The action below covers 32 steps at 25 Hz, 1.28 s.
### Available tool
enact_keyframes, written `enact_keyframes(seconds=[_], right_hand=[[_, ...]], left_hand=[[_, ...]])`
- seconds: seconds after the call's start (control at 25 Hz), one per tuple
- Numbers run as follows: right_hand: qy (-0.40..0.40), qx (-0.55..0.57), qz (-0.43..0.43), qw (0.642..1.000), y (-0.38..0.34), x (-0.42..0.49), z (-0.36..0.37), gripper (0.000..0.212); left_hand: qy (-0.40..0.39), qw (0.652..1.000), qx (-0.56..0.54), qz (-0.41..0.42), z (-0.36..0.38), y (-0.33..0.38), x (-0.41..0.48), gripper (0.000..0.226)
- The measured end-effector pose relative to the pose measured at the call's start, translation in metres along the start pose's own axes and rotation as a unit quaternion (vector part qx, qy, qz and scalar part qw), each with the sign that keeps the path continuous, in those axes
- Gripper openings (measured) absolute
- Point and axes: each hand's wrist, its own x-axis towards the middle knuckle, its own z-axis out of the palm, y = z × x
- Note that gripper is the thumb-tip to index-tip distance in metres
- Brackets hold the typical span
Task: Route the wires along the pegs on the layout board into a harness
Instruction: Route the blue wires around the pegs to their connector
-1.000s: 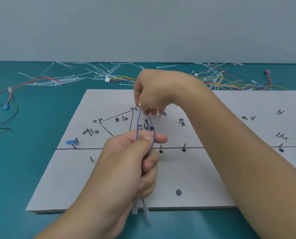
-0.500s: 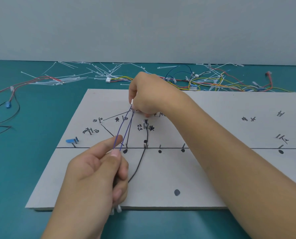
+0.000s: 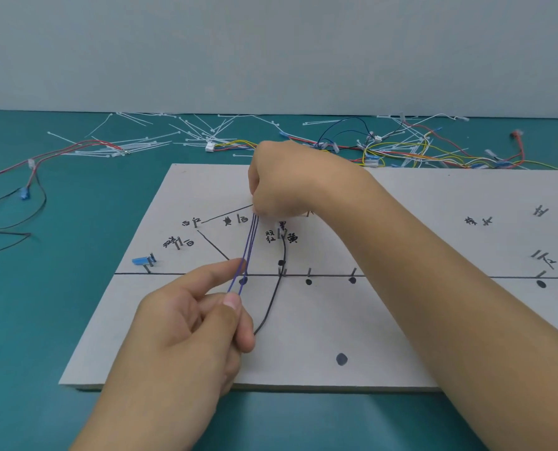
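While the left hand (image 3: 193,327) and right hand (image 3: 284,180) draw the purple wires (image 3: 248,252) taut, the strands span the layout board (image 3: 401,320) between them.
Left thumb and forefinger pinch the near end; the right hand, beyond, curls round the far end, its grip hidden. Thin, light and limp, such wire probably slips and kinks, so grip it close to the pegs (image 3: 309,272).

The desk (image 3: 43,320) is teal. The layout board (image 3: 401,336) is pale grey, hand-marked with black lines, round dots and characters. Its pegs (image 3: 309,272) look dark grey or perhaps black. Against it show purple wires (image 3: 250,249) and a black wire (image 3: 271,307). The connector (image 3: 140,261) is blue, the cable ties (image 3: 141,147) are white, and the far tangle (image 3: 411,150) mixes yellow, red, white and blue.
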Motion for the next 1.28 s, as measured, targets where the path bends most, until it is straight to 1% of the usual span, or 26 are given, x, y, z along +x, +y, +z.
enact_keyframes(seconds=[0.08,0.28,0.36,0.44,0.56,0.64,0.76,0.8,0.88,0.96,1.04,1.12,1.2,1.28], right_hand=[[-0.014,-0.009,-0.026,1.000,-0.002,-0.005,-0.004,0.026],[-0.051,0.007,-0.120,0.991,0.004,-0.029,-0.005,0.017],[-0.046,0.015,-0.148,0.988,0.012,-0.036,0.005,0.015],[-0.025,0.038,-0.147,0.988,0.021,-0.042,0.014,0.016],[-0.018,0.062,-0.141,0.988,0.031,-0.049,0.024,0.018],[-0.012,0.078,-0.149,0.986,0.031,-0.053,0.031,0.015],[0.012,0.096,-0.147,0.984,0.031,-0.058,0.036,0.012],[0.019,0.099,-0.142,0.985,0.031,-0.060,0.037,0.012],[0.030,0.088,-0.137,0.986,0.029,-0.063,0.039,0.018],[0.045,0.072,-0.135,0.987,0.023,-0.066,0.041,0.022],[0.058,0.074,-0.130,0.987,0.020,-0.065,0.042,0.024],[0.058,0.078,-0.130,0.987,0.018,-0.063,0.041,0.027],[0.056,0.070,-0.138,0.986,0.017,-0.064,0.041,0.027],[0.051,0.066,-0.143,0.986,0.017,-0.064,0.042,0.025]], left_hand=[[0.004,1.000,0.017,0.008,0.000,-0.002,0.000,0.034],[0.000,0.996,0.088,0.031,-0.009,-0.006,0.003,0.029],[0.001,0.992,0.119,0.046,-0.011,-0.005,0.002,0.024],[0.005,0.985,0.158,0.067,-0.011,-0.002,-0.002,0.014],[0.004,0.972,0.217,0.088,-0.010,0.002,-0.007,0.023],[-0.004,0.963,0.255,0.085,-0.011,0.005,-0.007,0.022],[-0.012,0.950,0.301,0.087,-0.018,0.005,-0.004,0.002],[-0.027,0.943,0.319,0.089,-0.023,0.005,-0.002,0.010],[-0.053,0.917,0.386,0.081,-0.036,0.010,0.004,0.025],[-0.066,0.881,0.462,0.072,-0.057,0.013,0.018,0.030],[-0.063,0.859,0.504,0.057,-0.086,0.021,0.039,0.045],[-0.075,0.848,0.522,0.051,-0.115,0.037,0.064,0.062],[-0.112,0.848,0.517,0.043,-0.128,0.059,0.089,0.065],[-0.159,0.859,0.486,0.015,-0.126,0.079,0.112,0.064]])
